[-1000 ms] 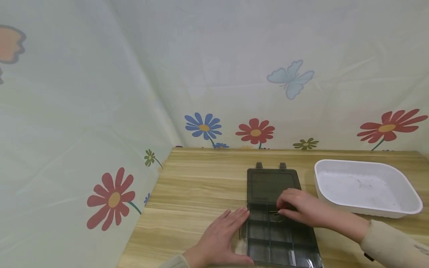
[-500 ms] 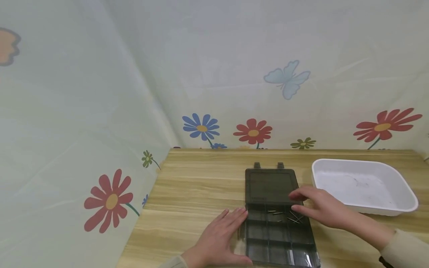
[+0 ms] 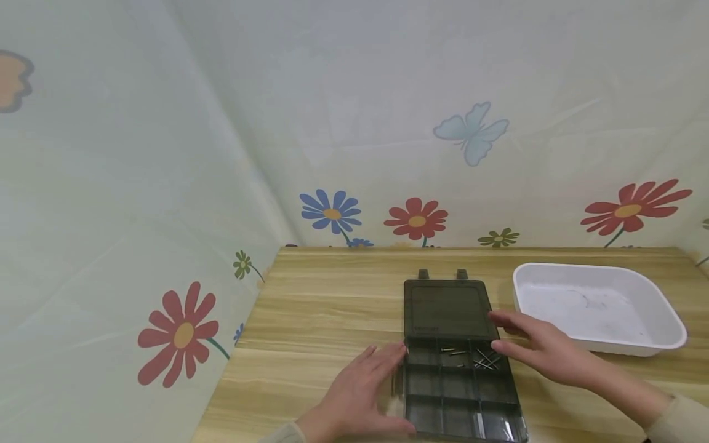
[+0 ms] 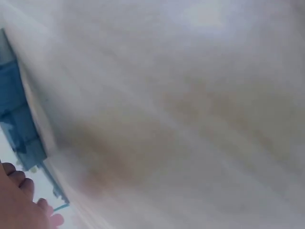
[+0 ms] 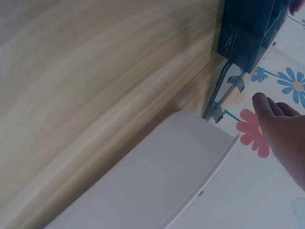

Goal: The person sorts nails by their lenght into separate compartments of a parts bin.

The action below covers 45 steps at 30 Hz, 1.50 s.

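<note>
A dark see-through compartment box lies on the table, its lid folded back flat at the far side. Several thin nails or screws lie crossed in its far right compartment, and a few short screws sit in the far middle one. My left hand rests along the box's left edge, fingers extended and thumb at the near corner. Just right of the lid, my right hand hovers with thumb and fingers apart, holding nothing. The right wrist view shows that hand beside the box.
A white plastic tray stands to the right of the box, behind my right forearm. The wood-grain table meets a flower-printed cloth at its back and left. Two latch tabs stick out beyond the lid's far edge.
My right hand has drawn back rightward from the far compartments, its fingers opening and uncovering the nails in the far right one. My left hand has stayed by the box's left edge.
</note>
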Tool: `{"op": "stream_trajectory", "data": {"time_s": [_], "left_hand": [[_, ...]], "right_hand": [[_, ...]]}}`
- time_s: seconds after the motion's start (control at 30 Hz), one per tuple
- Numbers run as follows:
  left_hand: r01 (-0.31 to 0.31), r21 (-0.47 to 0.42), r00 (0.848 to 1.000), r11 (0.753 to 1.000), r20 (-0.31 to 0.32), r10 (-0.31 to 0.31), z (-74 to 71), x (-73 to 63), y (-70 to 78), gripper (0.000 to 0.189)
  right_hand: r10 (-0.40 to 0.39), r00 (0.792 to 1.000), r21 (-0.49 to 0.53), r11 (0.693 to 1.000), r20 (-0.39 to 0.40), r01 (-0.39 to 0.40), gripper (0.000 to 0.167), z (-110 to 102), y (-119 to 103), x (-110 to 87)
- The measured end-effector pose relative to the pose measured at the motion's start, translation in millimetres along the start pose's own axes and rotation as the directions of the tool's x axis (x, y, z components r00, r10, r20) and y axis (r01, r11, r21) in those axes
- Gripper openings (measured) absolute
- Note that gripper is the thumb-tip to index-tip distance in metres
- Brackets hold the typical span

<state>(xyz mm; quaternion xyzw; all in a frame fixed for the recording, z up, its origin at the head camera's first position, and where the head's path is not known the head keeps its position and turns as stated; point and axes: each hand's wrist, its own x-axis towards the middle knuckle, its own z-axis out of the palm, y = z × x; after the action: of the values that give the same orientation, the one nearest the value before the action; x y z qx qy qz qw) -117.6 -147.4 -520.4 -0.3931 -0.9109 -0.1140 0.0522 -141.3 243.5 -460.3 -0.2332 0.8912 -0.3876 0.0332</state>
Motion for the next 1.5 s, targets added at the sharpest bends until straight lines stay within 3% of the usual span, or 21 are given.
{"op": "stream_trajectory", "data": {"time_s": [0.1,0.2,0.37,0.5,0.7,0.97,1.13,1.3,1.43,1.5], "left_hand": [[0.091,-0.140,0.995,0.986,0.038,-0.087,-6.3,5.4,-2.2,0.115],[0.199,-0.261,0.979,0.944,0.087,-0.183,-14.7,14.1,-4.8,0.111],[0.357,-0.408,0.934,0.840,0.148,-0.325,-27.5,30.6,-9.2,0.103],[0.421,-0.490,0.906,0.763,0.189,-0.378,-31.7,42.5,-13.2,0.097],[0.464,-0.603,0.882,0.649,0.247,-0.400,-28.4,58.2,-17.8,0.096],[0.488,-0.715,0.855,0.501,0.276,-0.439,-22.1,68.9,-24.1,0.094],[0.511,-0.740,0.830,0.438,0.292,-0.475,-20.6,74.2,-24.7,0.091],[0.516,-0.766,0.818,0.383,0.308,-0.487,-21.9,77.4,-23.9,0.089],[0.526,-0.775,0.806,0.350,0.323,-0.495,-21.6,80.1,-24.5,0.087],[0.529,-0.785,0.799,0.322,0.334,-0.499,-20.5,81.8,-25.5,0.087]], "right_hand": [[0.040,0.999,0.065,0.997,0.027,-0.041,0.059,0,-2,-1.7],[0.070,0.996,0.105,0.992,0.049,-0.075,0.062,0,-3,-2.7],[0.120,0.989,0.145,0.981,0.087,-0.132,0.065,1,-3,-3.7],[0.173,0.977,0.179,0.965,0.124,-0.194,0.068,2,-1,-3.8],[0.252,0.955,0.226,0.932,0.154,-0.283,0.070,4,3,-4.3],[0.318,0.927,0.340,0.865,0.201,-0.370,0.075,9,7,-4.6],[0.282,0.932,0.469,0.806,0.229,-0.360,0.076,12,15,-0.2],[0.254,0.942,0.540,0.773,0.220,-0.334,0.073,16,21,1.6],[0.271,0.937,0.540,0.767,0.219,-0.347,0.073,17,21,3.3],[0.283,0.934,0.531,0.768,0.220,-0.358,0.073,17,20,4.0]]}}
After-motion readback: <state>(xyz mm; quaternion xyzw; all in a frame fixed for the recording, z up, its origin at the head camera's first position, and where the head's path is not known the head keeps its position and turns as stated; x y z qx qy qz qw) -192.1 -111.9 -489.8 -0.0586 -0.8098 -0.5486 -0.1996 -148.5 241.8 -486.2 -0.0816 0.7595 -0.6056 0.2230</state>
